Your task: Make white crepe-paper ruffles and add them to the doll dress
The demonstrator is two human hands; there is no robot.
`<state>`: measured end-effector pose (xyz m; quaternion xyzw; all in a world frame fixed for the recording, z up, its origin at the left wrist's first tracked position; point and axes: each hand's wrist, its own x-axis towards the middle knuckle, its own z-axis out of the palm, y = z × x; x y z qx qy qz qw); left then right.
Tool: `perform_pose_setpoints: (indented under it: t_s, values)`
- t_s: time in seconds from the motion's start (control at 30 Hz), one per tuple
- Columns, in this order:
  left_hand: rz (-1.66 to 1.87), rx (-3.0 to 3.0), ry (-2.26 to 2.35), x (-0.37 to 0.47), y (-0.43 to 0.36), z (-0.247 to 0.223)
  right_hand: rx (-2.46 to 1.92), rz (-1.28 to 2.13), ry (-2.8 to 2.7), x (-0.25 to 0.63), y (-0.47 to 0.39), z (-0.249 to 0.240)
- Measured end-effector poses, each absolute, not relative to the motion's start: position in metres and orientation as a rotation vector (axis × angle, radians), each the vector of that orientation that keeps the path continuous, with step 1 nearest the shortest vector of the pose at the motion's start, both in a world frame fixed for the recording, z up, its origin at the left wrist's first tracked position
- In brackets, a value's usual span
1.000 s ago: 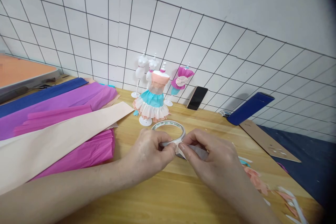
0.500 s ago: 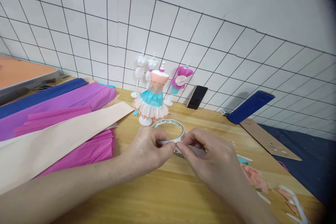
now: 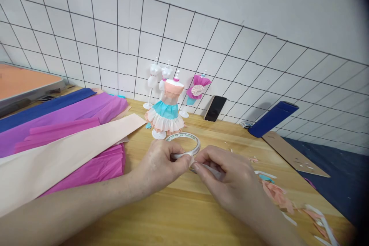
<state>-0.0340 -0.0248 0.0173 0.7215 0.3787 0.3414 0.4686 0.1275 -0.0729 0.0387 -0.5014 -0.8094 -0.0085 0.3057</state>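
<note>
My left hand [image 3: 164,161] pinches the near rim of a white roll of tape [image 3: 198,145] between thumb and fingers, holding it above the wooden table. Close beside it, my right hand [image 3: 223,171] is closed in a pinch on a pale strip of tape [image 3: 213,172] at the roll's near edge. The strip is partly hidden by the fingers. Just behind the roll stands a small white mannequin in a ruffled paper dress [image 3: 168,105] of peach, turquoise and white.
Crepe paper sheets [image 3: 86,138] cover the left side. Behind are bare mannequins [image 3: 155,75], one in a magenta top [image 3: 198,88], and a phone [image 3: 215,108] against the gridded wall. A blue cylinder [image 3: 272,119] leans at right, near a brown board [image 3: 296,155]. Paper scraps [image 3: 278,194] lie at right.
My right hand has shifted slightly down from my left thumb, and a small gap with a bit of tape now shows between the fingertips. The view has tilted slightly.
</note>
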Motion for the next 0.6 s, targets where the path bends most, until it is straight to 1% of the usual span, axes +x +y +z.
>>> perform_pose_setpoints:
  t_s: [0.13,0.6]
  values:
    - [0.835,1.767,0.928,-0.0335,-0.0256,0.017,-1.334,0.07,-2.148,0.1274,-0.0739,0.0401]
    - [0.823,1.771,0.909,-0.0339,-0.0281,0.0161,-1.43,-0.008,-2.047,0.131,-0.0707,0.0384]
